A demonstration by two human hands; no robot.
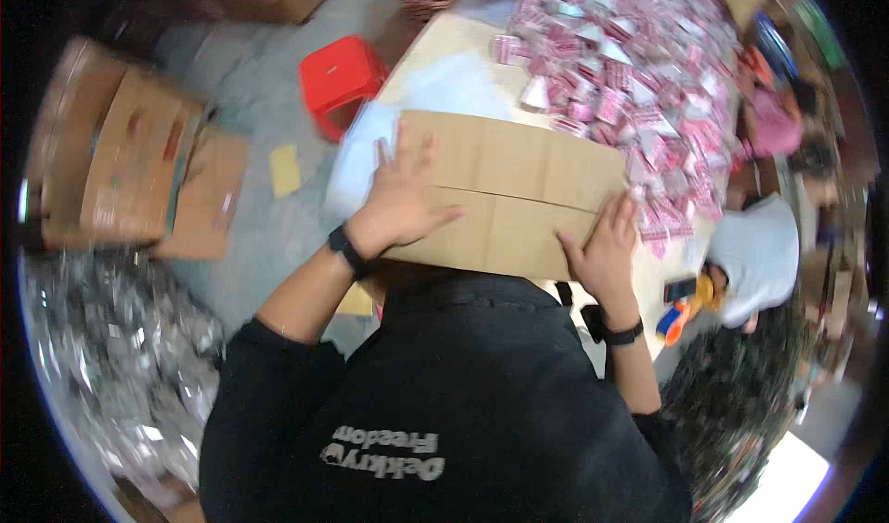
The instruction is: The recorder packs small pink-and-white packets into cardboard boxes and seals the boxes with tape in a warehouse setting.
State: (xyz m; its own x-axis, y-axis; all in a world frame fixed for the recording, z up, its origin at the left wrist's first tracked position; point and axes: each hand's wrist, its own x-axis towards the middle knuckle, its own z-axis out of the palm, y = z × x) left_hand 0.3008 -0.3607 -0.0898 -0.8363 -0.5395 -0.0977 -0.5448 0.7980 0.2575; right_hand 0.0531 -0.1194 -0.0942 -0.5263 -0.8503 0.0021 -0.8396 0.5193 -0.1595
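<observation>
A brown cardboard box (pixel 509 166) sits at the near edge of the table, close against my body. Its two top flaps are folded down and meet along a dark seam. My left hand (pixel 398 199) lies on the left end of the box with fingers spread across the flaps. At the other end, my right hand (pixel 604 248) rests on the near right corner, thumb apart from the fingers. Neither hand grips anything. What is inside the box is hidden.
Many small pink and white packets (pixel 620 78) are heaped on the pale table (pixel 463 46). A red stool (pixel 341 78) stands to its left. Cardboard boxes (pixel 139 157) and a pile of shiny clear plastic (pixel 120 347) lie farther left. Another person in a light top (pixel 757 254) is on the right.
</observation>
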